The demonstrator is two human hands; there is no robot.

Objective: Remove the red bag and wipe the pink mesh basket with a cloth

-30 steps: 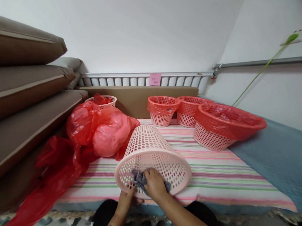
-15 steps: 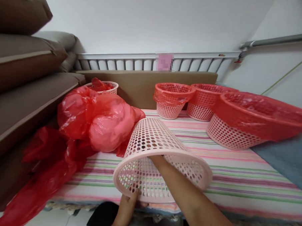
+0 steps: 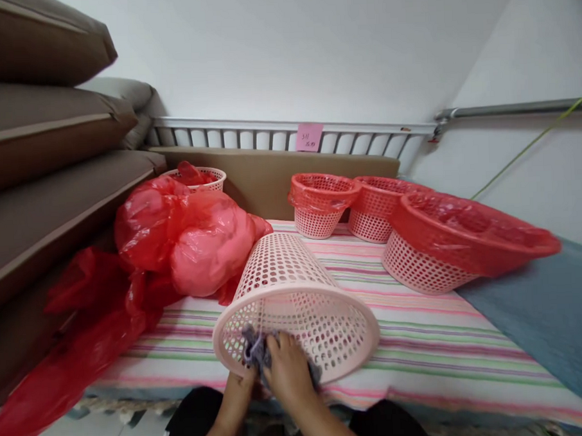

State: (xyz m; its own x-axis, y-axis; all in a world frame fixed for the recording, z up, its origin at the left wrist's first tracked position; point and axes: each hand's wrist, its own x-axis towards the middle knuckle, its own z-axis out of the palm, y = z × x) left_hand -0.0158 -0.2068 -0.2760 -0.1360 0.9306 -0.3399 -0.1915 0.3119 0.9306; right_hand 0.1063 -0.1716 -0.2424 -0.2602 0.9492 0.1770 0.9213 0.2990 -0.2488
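Observation:
A pale pink perforated plastic wastebasket (image 3: 293, 263) lies on its side, its wide mouth facing me. My left hand (image 3: 241, 382) is closed on the lower left of its rim, some fingers hidden. Just inside the mouth, my right hand (image 3: 288, 369) is closed on a crumpled grey-purple cloth (image 3: 258, 351), pressed near the lower wall. Part of the cloth bulges out on both sides of that hand. A heap of red plastic bags (image 3: 210, 241) rests behind and to the left of the basket.
Striped bedding (image 3: 422, 341) lies under everything. Three baskets lined with red bags stand at right, the nearest lined basket (image 3: 423, 263) the largest in view. Another pale basket (image 3: 216, 176) is behind the bag heap. Brown cushions (image 3: 54, 209) are stacked left; a white radiator (image 3: 249, 136) lines the wall.
My right hand has drawn back from deep inside the basket to near its mouth, bringing the cloth into view. The left hand keeps hold of the rim. The view has shifted slightly.

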